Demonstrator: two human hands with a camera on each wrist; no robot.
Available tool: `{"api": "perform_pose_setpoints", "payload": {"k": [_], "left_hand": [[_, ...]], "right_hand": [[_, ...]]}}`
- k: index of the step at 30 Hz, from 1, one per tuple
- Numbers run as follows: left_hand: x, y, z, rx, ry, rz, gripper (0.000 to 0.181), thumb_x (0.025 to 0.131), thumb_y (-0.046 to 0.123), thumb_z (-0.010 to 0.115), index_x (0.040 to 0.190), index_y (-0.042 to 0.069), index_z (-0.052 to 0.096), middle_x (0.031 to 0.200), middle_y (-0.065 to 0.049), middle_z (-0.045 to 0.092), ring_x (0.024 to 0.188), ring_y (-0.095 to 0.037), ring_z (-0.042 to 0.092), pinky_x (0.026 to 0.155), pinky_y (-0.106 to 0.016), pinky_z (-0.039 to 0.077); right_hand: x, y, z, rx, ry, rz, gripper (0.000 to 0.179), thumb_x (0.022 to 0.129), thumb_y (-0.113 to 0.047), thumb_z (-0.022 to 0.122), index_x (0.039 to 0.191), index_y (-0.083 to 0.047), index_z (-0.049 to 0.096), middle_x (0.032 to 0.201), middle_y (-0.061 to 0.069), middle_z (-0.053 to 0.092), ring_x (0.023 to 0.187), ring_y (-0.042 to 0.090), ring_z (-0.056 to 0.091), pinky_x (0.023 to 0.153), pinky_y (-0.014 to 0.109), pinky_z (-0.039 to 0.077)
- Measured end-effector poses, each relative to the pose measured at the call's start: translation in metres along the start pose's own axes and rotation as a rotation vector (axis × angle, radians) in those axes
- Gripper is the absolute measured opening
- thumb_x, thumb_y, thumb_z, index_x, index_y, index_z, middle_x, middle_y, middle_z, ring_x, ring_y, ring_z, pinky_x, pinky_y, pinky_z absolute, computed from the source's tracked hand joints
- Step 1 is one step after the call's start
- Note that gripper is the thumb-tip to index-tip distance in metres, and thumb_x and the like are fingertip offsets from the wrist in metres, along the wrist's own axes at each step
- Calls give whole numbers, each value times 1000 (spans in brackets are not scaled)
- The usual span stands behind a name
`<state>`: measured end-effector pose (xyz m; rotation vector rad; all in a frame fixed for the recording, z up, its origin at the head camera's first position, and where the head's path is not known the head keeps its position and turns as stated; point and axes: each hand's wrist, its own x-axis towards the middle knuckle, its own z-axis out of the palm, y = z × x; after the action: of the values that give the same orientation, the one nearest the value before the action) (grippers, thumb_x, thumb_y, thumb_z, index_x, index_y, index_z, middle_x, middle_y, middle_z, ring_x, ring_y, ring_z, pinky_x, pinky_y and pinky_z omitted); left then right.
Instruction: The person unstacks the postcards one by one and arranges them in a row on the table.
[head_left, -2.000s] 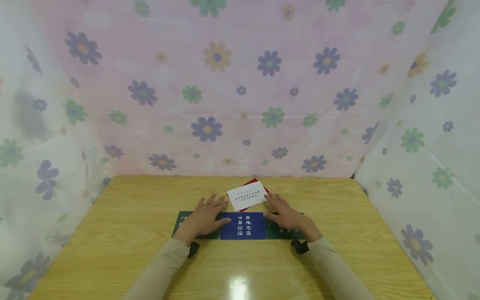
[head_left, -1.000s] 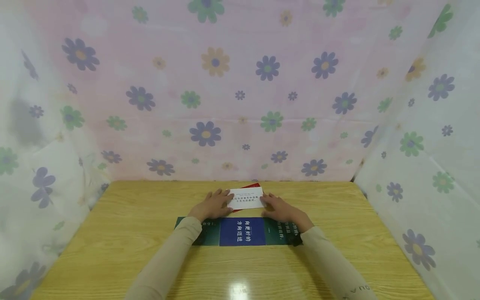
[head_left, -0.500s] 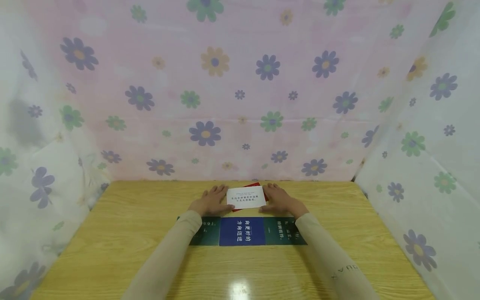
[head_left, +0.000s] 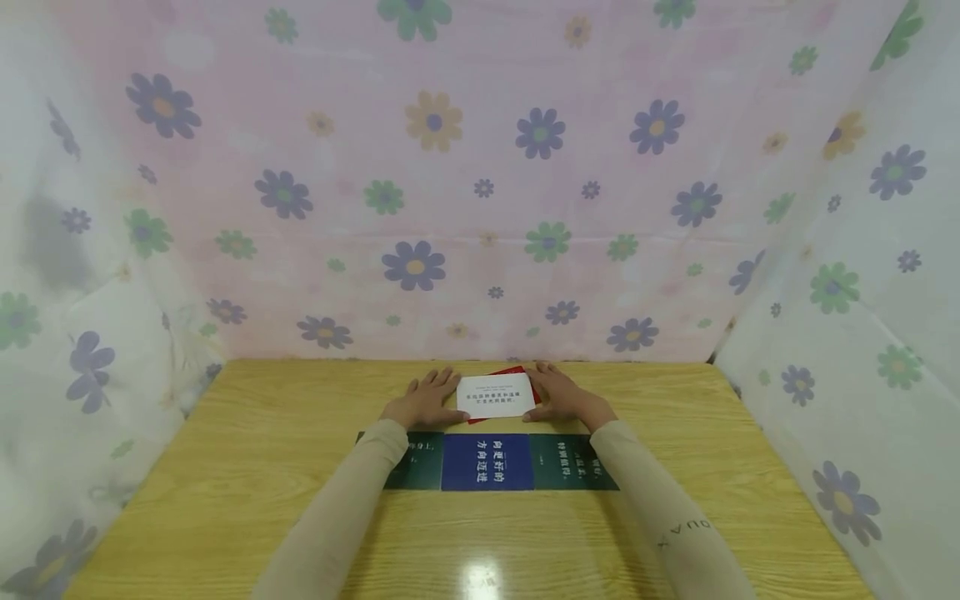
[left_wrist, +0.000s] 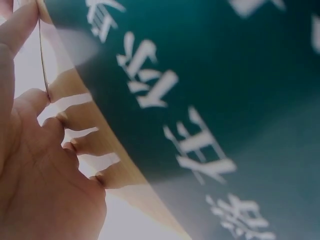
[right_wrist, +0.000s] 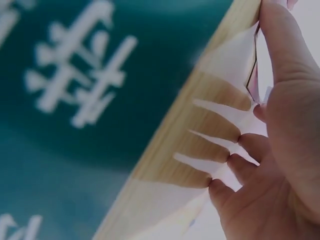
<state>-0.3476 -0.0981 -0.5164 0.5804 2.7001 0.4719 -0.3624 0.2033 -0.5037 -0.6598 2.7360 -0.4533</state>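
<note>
At the left edge, the person's bare left hand [left_wrist: 47,175] rests its fingertips on the pale, wood-grained tabletop [left_wrist: 125,172], thumb and index finger at a thin card edge [left_wrist: 42,57]. Finger shadows streak the wood toward a dark-green glossy card [left_wrist: 240,110] with slanting, blurred white characters.

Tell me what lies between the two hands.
In the head view, the white card lies between the left hand and right hand, with a red card partly showing beneath it.
</note>
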Motion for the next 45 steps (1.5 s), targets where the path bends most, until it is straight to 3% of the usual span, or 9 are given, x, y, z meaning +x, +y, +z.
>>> {"api": "perform_pose_setpoints", "payload": {"k": [5, 12, 18, 25, 31, 38, 45], "left_hand": [[8, -6, 5, 22, 3, -4, 91, 97, 58, 56, 165, 15, 14, 172, -11, 5, 157, -39, 3, 125, -64, 4], [12, -8, 6, 29, 8, 1, 92, 96, 60, 56, 165, 16, 14, 172, -10, 5, 158, -39, 3, 125, -64, 5], [7, -10, 2, -43, -1, 49, 97, 94, 60, 58, 164, 10, 14, 171, -15, 5, 157, -42, 1, 124, -65, 2], [-5, -8, -12, -140, 0, 104, 102, 87, 51, 74, 162, 4, 22, 169, -23, 12, 155, -46, 6, 123, -67, 6], [-12, -13, -11, -156, 50, 129, 103, 84, 49, 80, 162, 9, 27, 169, -20, 12, 156, -44, 6, 125, -62, 8], [-22, -9, -15, -173, 150, 212, 106, 79, 44, 86, 158, 1, 31, 169, -21, 12, 155, -47, 6, 123, -66, 12], [-32, -2, -19, -155, 247, 257, 108, 73, 43, 91, 155, -2, 38, 168, -21, 18, 154, -49, 9, 121, -69, 15]], "right_hand": [[-2, -1, 0, 38, 44, -24, 102, 83, -42, 84, 161, -8, 27, 167, 18, 25, 155, 41, 18, 124, 61, 20], [-8, -2, -7, -38, 111, -84, 108, 79, -40, 88, 162, -9, 27, 166, 19, 26, 154, 43, 20, 123, 63, 18], [-13, -2, -12, -98, 132, -93, 108, 78, -45, 87, 161, -9, 29, 167, 22, 21, 155, 43, 13, 123, 66, 11], [-22, -8, -16, -39, 196, -141, 105, 76, -43, 89, 159, -8, 35, 166, 24, 24, 155, 44, 15, 122, 69, 10], [-29, -7, -16, -25, 240, -168, 106, 75, -44, 89, 159, -7, 35, 165, 23, 25, 154, 44, 16, 121, 69, 12], [-39, -7, -15, 16, 291, -210, 103, 78, -39, 89, 157, -3, 35, 163, 26, 28, 152, 49, 18, 119, 72, 15], [-52, -7, -11, 94, 343, -264, 102, 77, -32, 90, 156, 0, 35, 163, 27, 28, 152, 50, 19, 118, 71, 19]]}}
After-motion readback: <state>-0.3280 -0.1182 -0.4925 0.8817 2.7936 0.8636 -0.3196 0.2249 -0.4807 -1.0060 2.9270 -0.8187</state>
